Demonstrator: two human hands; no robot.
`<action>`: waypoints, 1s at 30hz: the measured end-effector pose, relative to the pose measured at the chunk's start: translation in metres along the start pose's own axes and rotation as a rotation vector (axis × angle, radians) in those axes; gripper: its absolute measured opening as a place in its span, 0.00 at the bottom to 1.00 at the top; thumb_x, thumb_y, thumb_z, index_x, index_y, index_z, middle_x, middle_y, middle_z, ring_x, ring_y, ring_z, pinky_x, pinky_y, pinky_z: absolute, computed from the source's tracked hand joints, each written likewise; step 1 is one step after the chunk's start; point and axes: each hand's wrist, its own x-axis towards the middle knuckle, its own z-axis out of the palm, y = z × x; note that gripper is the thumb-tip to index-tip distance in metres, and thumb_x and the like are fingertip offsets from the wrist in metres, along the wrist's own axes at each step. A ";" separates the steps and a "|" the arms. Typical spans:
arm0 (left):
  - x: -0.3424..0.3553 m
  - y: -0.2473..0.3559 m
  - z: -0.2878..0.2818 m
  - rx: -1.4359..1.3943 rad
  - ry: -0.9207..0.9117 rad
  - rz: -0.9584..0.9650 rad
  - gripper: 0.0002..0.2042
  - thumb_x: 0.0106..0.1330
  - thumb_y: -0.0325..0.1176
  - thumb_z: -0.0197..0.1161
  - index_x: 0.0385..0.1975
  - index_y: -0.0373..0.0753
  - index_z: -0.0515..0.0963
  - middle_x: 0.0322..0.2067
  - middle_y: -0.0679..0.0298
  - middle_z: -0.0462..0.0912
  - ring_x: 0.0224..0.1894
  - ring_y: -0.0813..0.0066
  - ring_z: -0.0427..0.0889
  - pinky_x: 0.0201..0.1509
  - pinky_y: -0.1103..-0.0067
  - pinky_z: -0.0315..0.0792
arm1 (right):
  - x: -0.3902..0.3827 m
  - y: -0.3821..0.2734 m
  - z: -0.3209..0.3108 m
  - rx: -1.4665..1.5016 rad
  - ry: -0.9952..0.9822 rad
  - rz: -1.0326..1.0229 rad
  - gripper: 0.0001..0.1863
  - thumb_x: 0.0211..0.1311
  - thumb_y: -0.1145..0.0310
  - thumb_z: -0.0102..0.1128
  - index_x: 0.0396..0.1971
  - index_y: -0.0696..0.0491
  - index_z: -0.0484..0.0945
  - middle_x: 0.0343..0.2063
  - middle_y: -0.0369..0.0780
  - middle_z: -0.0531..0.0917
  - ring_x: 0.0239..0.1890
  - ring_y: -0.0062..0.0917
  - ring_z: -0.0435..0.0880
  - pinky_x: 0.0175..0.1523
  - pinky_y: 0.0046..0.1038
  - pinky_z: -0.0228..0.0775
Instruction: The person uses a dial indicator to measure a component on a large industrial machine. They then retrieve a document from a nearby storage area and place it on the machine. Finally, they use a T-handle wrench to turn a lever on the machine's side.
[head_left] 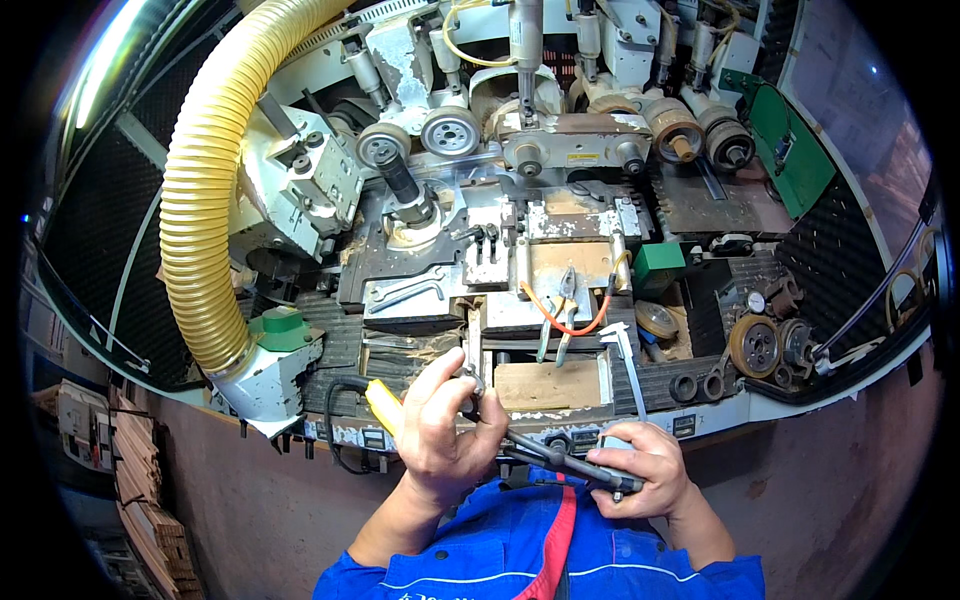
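A dark metal rod-shaped tool (545, 452) stretches between my two hands in front of the machine's near edge. My right hand (640, 468) is wrapped around its lower right end, with the thumb along the top. At the upper left end, my left hand (445, 425) is closed, thumb and fingers pinching around a small metal part; the fingers partly hide what they hold. Beside the left hand lies a yellow handle-like piece (383, 405) with a black cable. A caliper (628, 365) rests on the bench just beyond my right hand.
Pliers (565, 320) and a curved orange hose (580, 330) lie mid-machine; wrenches (408, 292) sit to their left. A ribbed yellow duct (200, 200) rises at left. Rollers (450, 130) line the back. Wheels and rings (754, 345) lie at right. Wooden strips (150, 490) are stacked lower left.
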 end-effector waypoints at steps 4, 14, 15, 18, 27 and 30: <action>0.004 -0.001 -0.002 0.045 -0.025 0.048 0.17 0.52 0.16 0.68 0.42 0.34 0.77 0.48 0.44 0.84 0.44 0.54 0.87 0.47 0.69 0.82 | 0.000 -0.001 0.000 0.004 0.002 0.001 0.27 0.29 0.65 0.79 0.39 0.49 0.89 0.37 0.43 0.87 0.32 0.35 0.86 0.38 0.32 0.77; 0.008 0.003 -0.002 -0.002 -0.024 -0.014 0.13 0.50 0.17 0.68 0.36 0.33 0.79 0.46 0.44 0.85 0.45 0.52 0.87 0.47 0.70 0.80 | -0.008 0.005 0.002 0.078 -0.058 0.041 0.28 0.29 0.66 0.80 0.40 0.53 0.88 0.40 0.48 0.86 0.40 0.40 0.87 0.46 0.35 0.79; 0.010 0.001 -0.002 0.017 -0.050 0.023 0.13 0.50 0.17 0.68 0.36 0.33 0.79 0.46 0.45 0.85 0.45 0.52 0.87 0.47 0.70 0.80 | -0.009 0.006 0.003 0.083 -0.056 0.045 0.28 0.29 0.66 0.80 0.40 0.53 0.88 0.40 0.48 0.86 0.41 0.40 0.87 0.46 0.35 0.79; 0.007 -0.003 0.000 -0.004 -0.047 0.039 0.17 0.50 0.17 0.68 0.43 0.32 0.80 0.48 0.45 0.85 0.46 0.53 0.87 0.51 0.69 0.80 | -0.007 0.006 0.005 0.088 -0.034 0.044 0.27 0.31 0.66 0.80 0.41 0.52 0.89 0.39 0.47 0.86 0.38 0.39 0.87 0.45 0.34 0.79; -0.029 -0.005 0.006 -1.465 -0.145 -0.999 0.34 0.65 0.24 0.68 0.69 0.32 0.60 0.55 0.49 0.79 0.57 0.57 0.83 0.64 0.63 0.76 | -0.033 0.029 0.014 0.612 -0.058 0.316 0.26 0.38 0.67 0.77 0.42 0.62 0.87 0.45 0.50 0.86 0.49 0.36 0.85 0.57 0.36 0.75; -0.031 0.007 0.003 -1.425 -0.159 -1.108 0.28 0.68 0.24 0.65 0.66 0.30 0.64 0.53 0.49 0.80 0.54 0.56 0.85 0.60 0.62 0.81 | -0.037 0.035 0.019 0.697 -0.065 0.375 0.28 0.41 0.61 0.75 0.42 0.64 0.86 0.45 0.49 0.86 0.49 0.36 0.84 0.57 0.36 0.74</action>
